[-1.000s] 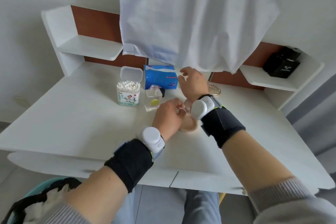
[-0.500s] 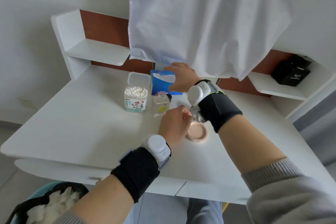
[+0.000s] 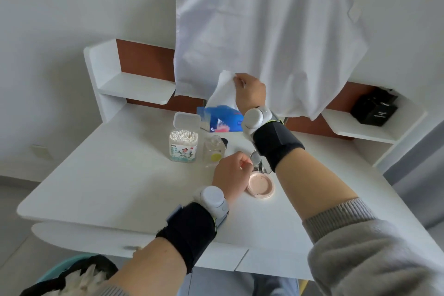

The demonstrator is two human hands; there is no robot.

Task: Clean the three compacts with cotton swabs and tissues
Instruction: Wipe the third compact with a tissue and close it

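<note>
An open round compact (image 3: 260,186) with a pinkish pan lies on the white desk (image 3: 120,175), its mirror lid standing up behind it. My left hand (image 3: 230,172) sits at the compact's left edge with curled fingers that seem to grip it by the lid. My right hand (image 3: 249,92) is raised above the blue tissue pack (image 3: 223,119) and pinches a white tissue (image 3: 222,90) that still trails into the pack. A clear box of cotton swabs (image 3: 183,145) stands open left of the compact. I see only this one compact; my right forearm hides the desk behind it.
A small clear bottle (image 3: 212,151) with a yellow label stands between the swab box and my left hand. A white cloth (image 3: 264,31) hangs over the desk's back. A black box (image 3: 373,108) sits on the right shelf. A bin (image 3: 79,276) with used tissues is below left.
My right hand reached left to the tissue pack, then rose with a tissue pinched in it. My left hand stayed at the compact.
</note>
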